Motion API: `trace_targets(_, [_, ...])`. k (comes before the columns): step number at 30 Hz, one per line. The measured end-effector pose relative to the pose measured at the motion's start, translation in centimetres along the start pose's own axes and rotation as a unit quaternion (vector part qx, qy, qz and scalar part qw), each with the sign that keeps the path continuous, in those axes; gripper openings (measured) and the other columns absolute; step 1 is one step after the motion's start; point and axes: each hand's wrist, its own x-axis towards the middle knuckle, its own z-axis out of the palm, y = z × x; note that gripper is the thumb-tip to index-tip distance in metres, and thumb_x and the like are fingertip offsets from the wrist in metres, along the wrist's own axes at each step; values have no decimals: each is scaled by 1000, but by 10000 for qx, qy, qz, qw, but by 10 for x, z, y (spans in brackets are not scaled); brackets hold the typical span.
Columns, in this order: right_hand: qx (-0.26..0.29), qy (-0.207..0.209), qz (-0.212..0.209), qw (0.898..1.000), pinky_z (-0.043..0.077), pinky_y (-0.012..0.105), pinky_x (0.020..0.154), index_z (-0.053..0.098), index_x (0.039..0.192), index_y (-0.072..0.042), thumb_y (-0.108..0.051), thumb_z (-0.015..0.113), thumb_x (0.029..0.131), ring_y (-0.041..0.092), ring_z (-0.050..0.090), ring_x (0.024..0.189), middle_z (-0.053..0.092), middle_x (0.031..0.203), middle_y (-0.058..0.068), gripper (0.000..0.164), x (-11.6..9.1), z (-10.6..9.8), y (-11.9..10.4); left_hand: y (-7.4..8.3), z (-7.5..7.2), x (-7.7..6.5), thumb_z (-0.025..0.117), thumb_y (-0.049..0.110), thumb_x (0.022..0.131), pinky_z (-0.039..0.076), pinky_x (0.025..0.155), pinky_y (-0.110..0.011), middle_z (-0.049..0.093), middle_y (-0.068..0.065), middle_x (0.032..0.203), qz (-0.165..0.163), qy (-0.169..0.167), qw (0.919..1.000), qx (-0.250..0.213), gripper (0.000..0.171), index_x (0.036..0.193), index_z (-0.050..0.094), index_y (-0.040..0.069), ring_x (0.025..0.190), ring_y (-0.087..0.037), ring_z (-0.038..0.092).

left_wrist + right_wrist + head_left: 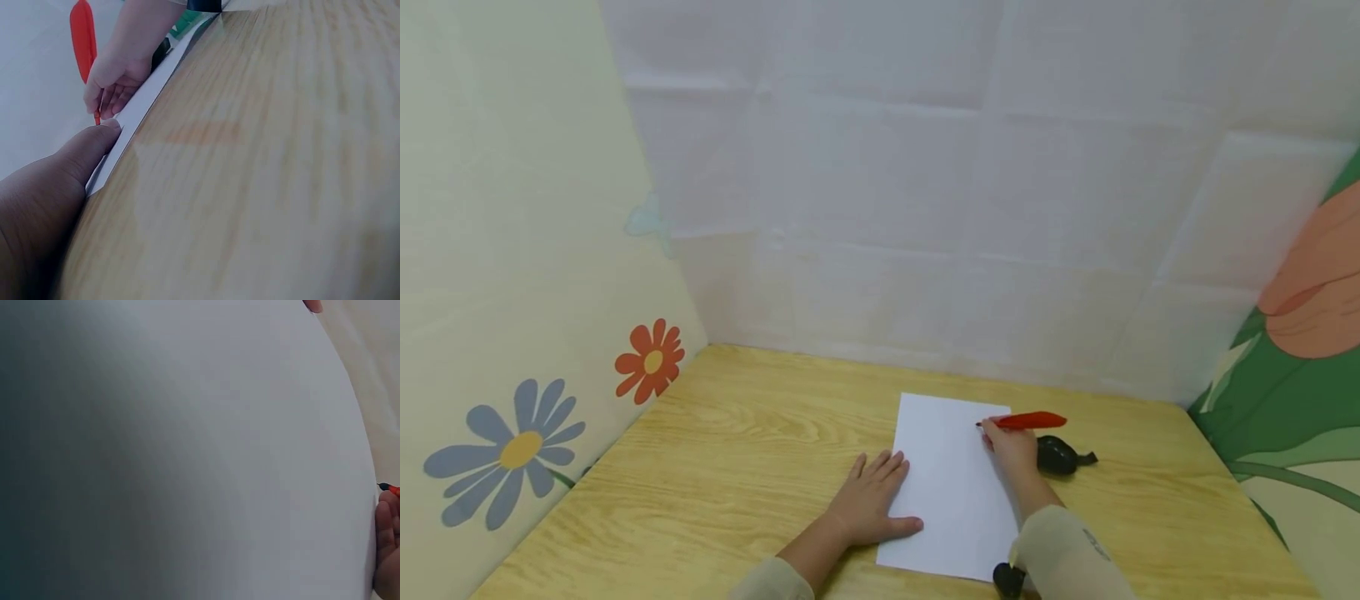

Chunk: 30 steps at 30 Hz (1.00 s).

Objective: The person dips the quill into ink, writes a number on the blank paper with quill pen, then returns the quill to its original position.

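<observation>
My right hand [1015, 452] pinches a red feather-shaped pen [1033, 420] above a white rectangular paper sheet [953, 487]; my left hand [871, 503] lies spread across its left edge.

Before me: one table [745, 425], yellow wood grain. Behind it, one pale backdrop [880, 175], creased in rectangles, possibly cloth. Left, one cream panel [527, 233]: grey-blue flower [520, 450], red flower [652, 362]. Right, one printed panel [1303, 523]: green leaves [1277, 408], coral bloom [1322, 312]. Light: soft, diffuse.
</observation>
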Motion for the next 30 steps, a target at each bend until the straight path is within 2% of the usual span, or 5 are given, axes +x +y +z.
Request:
trace_targets(8, [7,8,-11,10000,49,14,60,68,103,7,-17,69,87,2,60,59,67,67,-3,29,0,1,-2,0,0,1,50,74,85,13,122,-56,30,-6,161,6,32,10000,31,94,153,34,11,151,-27,23])
trace_targets(20, [-128,-7,272,9995,50,15,64,67,108,5,-21,68,88,3,61,63,70,73,-1,32,-1,-1,-7,1,-2,2,52,73,85,11,122,-56,29,-6,162,-6,-34,10000,-60,94,153,33,10,151,-27,22])
trace_targets(30, [316,-66,284,9991,50,13,60,66,111,7,-16,69,90,4,61,61,70,83,7,31,0,1,-7,0,0,4,51,73,85,12,122,-56,29,-6,162,53,34,10000,11,94,153,34,10,151,-27,22])
